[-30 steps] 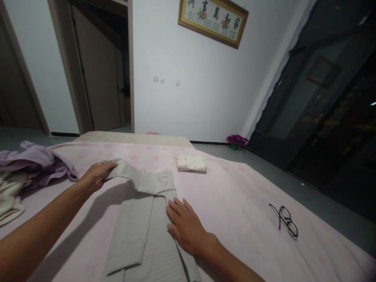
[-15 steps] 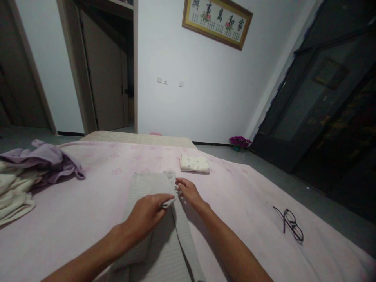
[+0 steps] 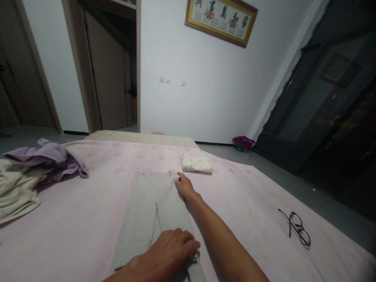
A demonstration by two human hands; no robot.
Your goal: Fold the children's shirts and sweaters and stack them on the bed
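A light grey striped garment, which looks like a top, lies flat on the pink bed sheet, with one part folded inward over its middle. At its far right corner, my right hand has thumb and forefinger closed on the edge. My left hand rests low over the garment's near right side, fingers curled together on the cloth; the fingertips are partly hidden. Just beyond my right hand sits a folded cream cloth with a small print.
A heap of purple cloth and cream cloth lies at the left of the bed sheet. Black-framed glasses are on the right. Purple flowers stand on the floor past the bed's edge.
My left hand has moved from the garment's upper right down toward me, and the flap it held now lies flatter. My right hand stays near the far right corner.
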